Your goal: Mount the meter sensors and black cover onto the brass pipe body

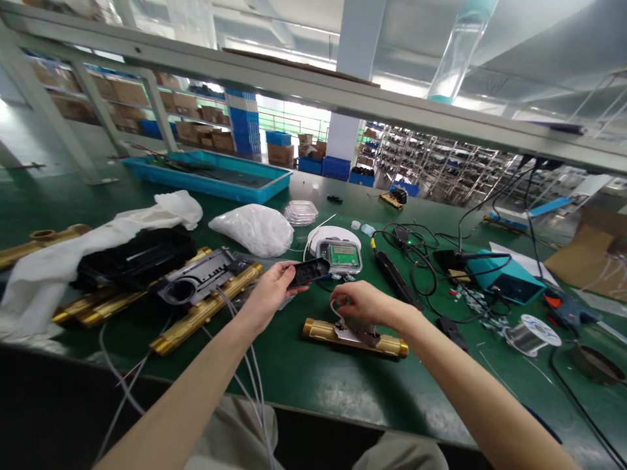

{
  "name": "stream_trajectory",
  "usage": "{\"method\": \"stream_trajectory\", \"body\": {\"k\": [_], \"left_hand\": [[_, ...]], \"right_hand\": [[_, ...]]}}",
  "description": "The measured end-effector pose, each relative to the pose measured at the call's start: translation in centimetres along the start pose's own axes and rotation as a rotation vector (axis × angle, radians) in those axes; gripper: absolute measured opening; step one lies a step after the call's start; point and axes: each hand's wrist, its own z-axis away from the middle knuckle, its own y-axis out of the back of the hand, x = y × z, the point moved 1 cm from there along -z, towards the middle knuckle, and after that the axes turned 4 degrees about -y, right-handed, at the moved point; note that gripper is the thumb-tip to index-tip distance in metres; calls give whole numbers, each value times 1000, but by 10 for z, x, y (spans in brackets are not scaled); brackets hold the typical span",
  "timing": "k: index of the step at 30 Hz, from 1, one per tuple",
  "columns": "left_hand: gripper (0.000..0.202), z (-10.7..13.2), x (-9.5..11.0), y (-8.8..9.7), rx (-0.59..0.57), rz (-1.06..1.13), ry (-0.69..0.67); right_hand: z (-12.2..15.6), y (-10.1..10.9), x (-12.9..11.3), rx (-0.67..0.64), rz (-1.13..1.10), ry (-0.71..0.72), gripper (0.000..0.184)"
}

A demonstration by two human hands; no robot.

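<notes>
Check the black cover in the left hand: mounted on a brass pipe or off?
Off. The left hand holds the black cover in the air, clear of the brass pipe under the right hand.

I see the scene under bright, even overhead light, with stronger daylight entering through the openings beyond the far edge of the table [304, 385]; those openings are overexposed to near white. The green surface carries a soft sheen near its front edge, and shadows under my forearms are faint and diffuse. Wide-angle distortion bends the overhead beam [313, 81] and stretches objects toward the table's left and right ends. The centre is reasonably sharp; the distant shelving [441, 170] is soft and fine detail there is lost. The area below the front edge is dark.
</notes>
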Motion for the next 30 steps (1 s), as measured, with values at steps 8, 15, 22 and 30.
{"method": "stream_trajectory", "body": {"k": [8, 15, 22, 30], "left_hand": [[33, 1, -26, -20, -207, -143, -19], [30, 9, -23, -17, -246, -475, -183], [28, 14, -17, -29, -449, -460, -208], [31, 20, -19, -37, -594, -399, -197]], "right_hand": [[30, 24, 11, 13, -184, -41, 19], [25, 21, 2, 135, -18, -20, 11], [17, 20, -9, 178, 158, 78, 10], [13, 18, -9, 205, 147, 139, 9]]}}
